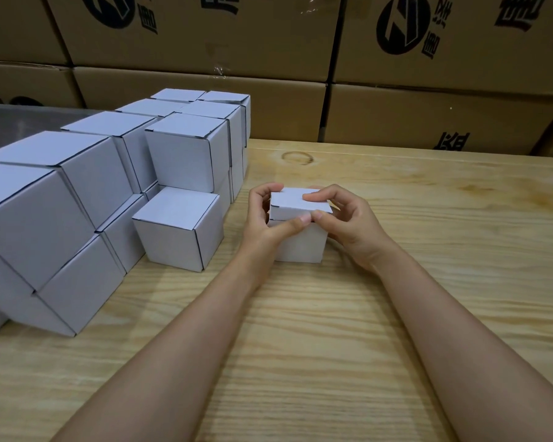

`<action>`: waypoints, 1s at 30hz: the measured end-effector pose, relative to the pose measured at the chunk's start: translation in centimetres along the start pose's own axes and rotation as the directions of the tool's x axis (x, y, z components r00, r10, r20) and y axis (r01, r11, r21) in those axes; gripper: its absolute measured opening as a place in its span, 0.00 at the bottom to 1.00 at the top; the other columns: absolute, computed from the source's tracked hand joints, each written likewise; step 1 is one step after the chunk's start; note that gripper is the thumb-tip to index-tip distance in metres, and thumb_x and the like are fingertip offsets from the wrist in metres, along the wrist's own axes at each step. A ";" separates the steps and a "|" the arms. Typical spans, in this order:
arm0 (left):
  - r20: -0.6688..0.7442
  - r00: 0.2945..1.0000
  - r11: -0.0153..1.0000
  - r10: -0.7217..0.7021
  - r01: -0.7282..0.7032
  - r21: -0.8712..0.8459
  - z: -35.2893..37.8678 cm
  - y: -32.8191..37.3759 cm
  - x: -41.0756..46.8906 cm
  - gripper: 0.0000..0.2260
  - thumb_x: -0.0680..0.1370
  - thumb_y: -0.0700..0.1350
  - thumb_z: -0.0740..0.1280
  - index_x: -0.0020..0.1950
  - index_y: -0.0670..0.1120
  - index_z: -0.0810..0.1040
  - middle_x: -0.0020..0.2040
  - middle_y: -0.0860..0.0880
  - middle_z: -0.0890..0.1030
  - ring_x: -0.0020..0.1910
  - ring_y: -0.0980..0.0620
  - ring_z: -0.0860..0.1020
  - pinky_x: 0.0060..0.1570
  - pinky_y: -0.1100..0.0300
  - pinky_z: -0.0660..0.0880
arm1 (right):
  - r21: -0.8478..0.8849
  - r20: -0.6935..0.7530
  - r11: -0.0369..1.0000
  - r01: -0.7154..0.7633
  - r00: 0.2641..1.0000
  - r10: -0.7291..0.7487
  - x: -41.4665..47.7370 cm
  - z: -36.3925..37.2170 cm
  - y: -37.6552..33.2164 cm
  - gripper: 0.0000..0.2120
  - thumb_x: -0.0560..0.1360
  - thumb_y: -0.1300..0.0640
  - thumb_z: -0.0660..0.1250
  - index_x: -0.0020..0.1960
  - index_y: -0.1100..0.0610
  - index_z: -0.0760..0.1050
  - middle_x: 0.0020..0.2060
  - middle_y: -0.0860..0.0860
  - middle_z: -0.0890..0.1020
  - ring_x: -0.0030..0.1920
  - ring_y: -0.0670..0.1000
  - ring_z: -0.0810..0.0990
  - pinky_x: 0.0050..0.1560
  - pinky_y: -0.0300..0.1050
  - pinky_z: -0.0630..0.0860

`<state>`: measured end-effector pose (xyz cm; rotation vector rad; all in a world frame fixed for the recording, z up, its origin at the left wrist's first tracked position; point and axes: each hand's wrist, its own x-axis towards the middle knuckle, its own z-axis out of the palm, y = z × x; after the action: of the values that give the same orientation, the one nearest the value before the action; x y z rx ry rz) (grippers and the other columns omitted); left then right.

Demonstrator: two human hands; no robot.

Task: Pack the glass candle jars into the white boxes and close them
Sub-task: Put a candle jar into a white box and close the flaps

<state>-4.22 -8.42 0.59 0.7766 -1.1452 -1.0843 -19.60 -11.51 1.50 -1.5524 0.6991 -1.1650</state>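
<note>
A small white box [300, 244] stands on the wooden table, a little past the middle. Its lid flap [296, 204] lies nearly flat on top, the front tuck edge still outside the wall. My left hand [264, 218] grips the box's left side, thumb pressing the lid's front edge. My right hand [348, 218] holds the right side, with its index finger on the lid top and its thumb at the front corner. No glass candle jar shows; the inside of the box is hidden.
A stack of several closed white boxes [186, 154] fills the left side of the table, with one single box [178, 229] closest to my left hand. Large brown cartons [428, 116] form a wall behind. Bare wood table [332, 330] lies in front and to the right.
</note>
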 end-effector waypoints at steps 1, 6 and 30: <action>-0.014 1.000 0.999 -0.017 0.016 -0.029 0.0 0.1 0.0 0.19 0.67 0.45 0.69 0.57 0.48 0.69 0.53 0.51 0.72 0.49 0.61 0.76 0.47 0.65 0.73 | -0.016 0.011 1.000 -0.001 1.000 0.001 0.0 -0.1 0.1 0.08 0.69 0.61 0.69 0.47 0.53 0.79 0.57 0.51 0.76 0.51 0.47 0.79 0.53 0.45 0.75; -0.033 0.997 0.997 -0.065 0.064 -0.045 0.1 0.1 0.2 0.15 0.67 0.46 0.66 0.53 0.50 0.71 0.51 0.53 0.72 0.50 0.53 0.74 0.48 0.60 0.73 | 0.053 0.029 0.995 -0.080 0.996 0.079 0.1 -0.1 0.0 0.05 0.71 0.57 0.67 0.43 0.50 0.81 0.52 0.45 0.78 0.53 0.48 0.77 0.53 0.46 0.71; -0.032 0.979 0.795 -0.199 0.180 0.579 0.7 2.0 -5.7 0.26 0.81 0.41 0.59 0.76 0.47 0.53 0.72 0.54 0.65 0.71 0.55 0.64 0.63 0.67 0.61 | -0.126 -0.207 0.987 -0.102 0.976 0.074 -3.0 1.7 0.4 0.37 0.68 0.65 0.75 0.69 0.46 0.60 0.67 0.48 0.70 0.63 0.40 0.72 0.55 0.30 0.72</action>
<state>-4.59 -2.36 0.82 1.3853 -1.4752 -0.9084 -19.02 -8.37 0.10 -1.5112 0.9902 -1.2404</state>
